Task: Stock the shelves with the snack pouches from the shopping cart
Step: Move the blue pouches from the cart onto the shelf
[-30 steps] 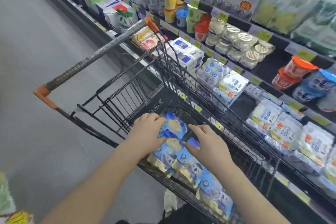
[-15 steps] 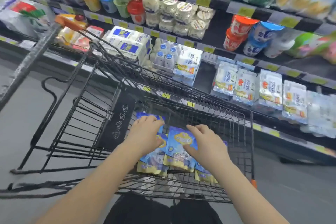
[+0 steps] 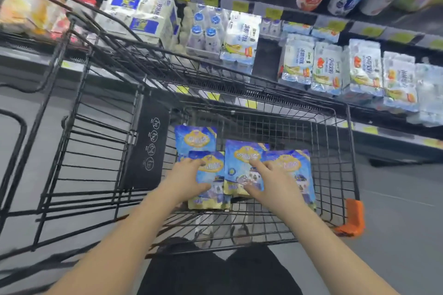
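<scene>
The pouches (image 3: 242, 165) were blue with gold labels and pale yellow bottoms. The cart (image 3: 335, 175) was black wire with an orange corner (image 3: 352, 217) at four o'clock. Yellow tags (image 3: 251, 104) lined the shelf edge.

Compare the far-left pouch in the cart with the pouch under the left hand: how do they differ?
1. The far-left pouch lies untouched; the left hand rests on the near pouch.
2. The far-left pouch sits farther back and is partly covered by the near pouch, which lies on top and shows nearly whole.
3. Only the near pouch shows its pale yellow bottom edge.

Both have the same blue print with a gold emblem and lie in the cart.
</scene>
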A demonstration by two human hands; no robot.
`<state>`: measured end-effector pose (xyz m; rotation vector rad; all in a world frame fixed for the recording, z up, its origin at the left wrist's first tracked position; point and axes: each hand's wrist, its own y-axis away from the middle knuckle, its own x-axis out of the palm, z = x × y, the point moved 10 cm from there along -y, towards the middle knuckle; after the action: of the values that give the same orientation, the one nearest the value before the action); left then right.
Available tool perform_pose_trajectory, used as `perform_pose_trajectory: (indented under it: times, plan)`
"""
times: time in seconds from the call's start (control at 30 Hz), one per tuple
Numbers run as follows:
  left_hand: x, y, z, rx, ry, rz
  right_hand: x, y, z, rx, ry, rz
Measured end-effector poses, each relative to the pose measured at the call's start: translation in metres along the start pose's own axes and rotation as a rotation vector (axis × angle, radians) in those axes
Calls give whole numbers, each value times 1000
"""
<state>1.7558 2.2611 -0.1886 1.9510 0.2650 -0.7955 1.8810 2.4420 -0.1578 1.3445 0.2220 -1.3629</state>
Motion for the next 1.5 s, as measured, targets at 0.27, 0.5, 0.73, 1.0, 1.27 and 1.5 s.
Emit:
perform_pose_trajectory:
  times: [0.27,0.5,0.73,1.0,1.27,1.5]
  plan:
    - [95,-50,74,-346,474,113,67,-40,-34,73,-102,109]
    - [149,-76,114,-538,598,73,106,-54,-58,102,-139,131]
    - [176,-93,129,-579,631,34,124,-59,-77,157,-234,166]
    - [177,-94,111,-545,739,33,134,-62,-89,197,-335,182]
    - [155,-76,101,-446,958,123,120,-54,-100,264,-438,161]
    - [111,-58,95,-346,1074,140,109,-51,-116,367,-573,127]
